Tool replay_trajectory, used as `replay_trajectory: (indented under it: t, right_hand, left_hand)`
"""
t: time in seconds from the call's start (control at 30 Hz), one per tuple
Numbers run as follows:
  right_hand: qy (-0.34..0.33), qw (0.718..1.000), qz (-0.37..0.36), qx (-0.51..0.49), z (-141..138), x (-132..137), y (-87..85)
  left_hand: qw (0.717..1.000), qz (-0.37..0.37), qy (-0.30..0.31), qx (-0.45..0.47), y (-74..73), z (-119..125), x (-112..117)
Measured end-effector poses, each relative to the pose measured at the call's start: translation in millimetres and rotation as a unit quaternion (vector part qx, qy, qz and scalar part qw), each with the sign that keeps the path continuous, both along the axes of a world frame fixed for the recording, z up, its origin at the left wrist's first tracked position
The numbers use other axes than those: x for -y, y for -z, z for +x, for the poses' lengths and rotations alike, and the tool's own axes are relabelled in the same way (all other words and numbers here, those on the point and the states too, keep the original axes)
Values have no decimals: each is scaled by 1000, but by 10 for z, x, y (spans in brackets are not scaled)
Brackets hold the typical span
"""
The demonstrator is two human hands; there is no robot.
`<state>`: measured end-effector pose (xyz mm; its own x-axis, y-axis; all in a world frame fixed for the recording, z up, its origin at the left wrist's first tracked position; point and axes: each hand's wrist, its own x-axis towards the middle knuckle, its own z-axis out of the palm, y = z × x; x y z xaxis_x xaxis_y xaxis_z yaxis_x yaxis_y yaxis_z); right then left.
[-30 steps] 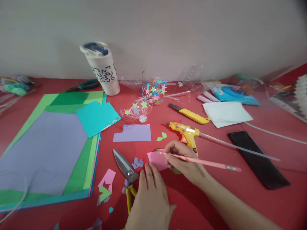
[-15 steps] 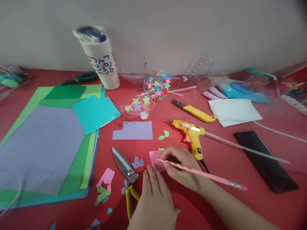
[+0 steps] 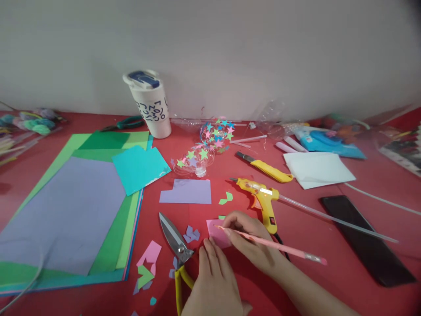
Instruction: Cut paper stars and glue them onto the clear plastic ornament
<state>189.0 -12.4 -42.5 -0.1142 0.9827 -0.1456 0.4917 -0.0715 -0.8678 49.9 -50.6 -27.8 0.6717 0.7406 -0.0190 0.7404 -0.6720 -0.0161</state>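
A pink pencil [image 3: 279, 245] is pinched in my right hand [image 3: 248, 237], its tip on a small pink paper piece [image 3: 213, 226]. My left hand [image 3: 217, 283] lies flat, fingers stretched, with its fingertips at the paper's lower left edge. Just left of that hand rest scissors [image 3: 174, 239] with yellow handles, partly hidden under it. Purple paper scraps [image 3: 191, 234] lie between the blades and the pink piece. Pink and green offcuts [image 3: 145, 274] are scattered left of the scissors. A notched purple sheet [image 3: 190, 192] lies farther back.
A yellow glue gun [image 3: 261, 199] with a long glue stick lies right of my hands, near a yellow cutter knife [image 3: 268, 169] and a black phone [image 3: 366, 239]. Coloured sheets [image 3: 72, 210] are stacked at left. Behind stand a white tumbler [image 3: 153, 105] and star-covered clear decorations [image 3: 197, 158].
The view has tilted up slightly, so the table things sit lower in the picture. The pencil's rear end has swung a little; both hands keep nearly the same place around the pink paper.
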Motion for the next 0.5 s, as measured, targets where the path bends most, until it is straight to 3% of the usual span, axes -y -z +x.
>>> replay_trajectory:
  t: [0.13, 0.27, 0.4, 0.5]
  right_hand:
    - [16, 999, 28, 21, 17, 5, -18]
    - [26, 994, 75, 80, 195, -45, -152]
    - [-45, 975, 101, 194, 389, -61, -300]
    - [-88, 957, 100, 256, 363, -17, -333]
  left_hand:
    - [1000, 10, 7, -17, -49, 33, -4]
    - [999, 14, 16, -25, -67, -27, -21]
    - [999, 5, 42, -20, -62, -122, -116]
    - [995, -45, 40, -73, -155, -116, -214]
